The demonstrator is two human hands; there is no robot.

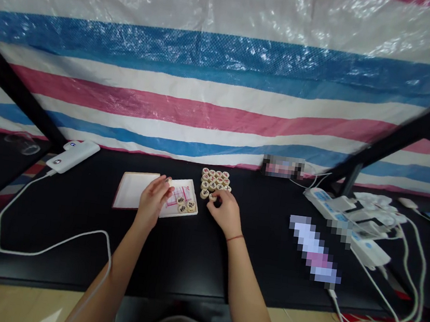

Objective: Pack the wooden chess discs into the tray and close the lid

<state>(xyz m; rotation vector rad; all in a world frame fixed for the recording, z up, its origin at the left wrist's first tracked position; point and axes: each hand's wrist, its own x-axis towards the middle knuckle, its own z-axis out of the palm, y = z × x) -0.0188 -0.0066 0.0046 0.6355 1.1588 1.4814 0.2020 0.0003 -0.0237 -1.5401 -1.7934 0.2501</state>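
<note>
On the black table (172, 250) lies a shallow white box (189, 212) with a few round wooden game pieces in it, and its lid (131, 190) lies to the left. My left hand (153, 200) hovers over the box, fingers pinched on one round piece (168, 181). To the right, a block of several round pieces (214, 180) stands in rows. My right hand (224, 210) is at the near edge of that block, fingertips closed on a piece (212, 197). A red string circles my right wrist.
A white power bank (74, 156) with a long white cable (43, 252) lies at the left, near a clear glass (23, 142). White power strips with plugs and cords (353, 214) crowd the right side. A striped tarpaulin (225, 78) hangs behind, and black frame bars (394, 138) slant at both sides.
</note>
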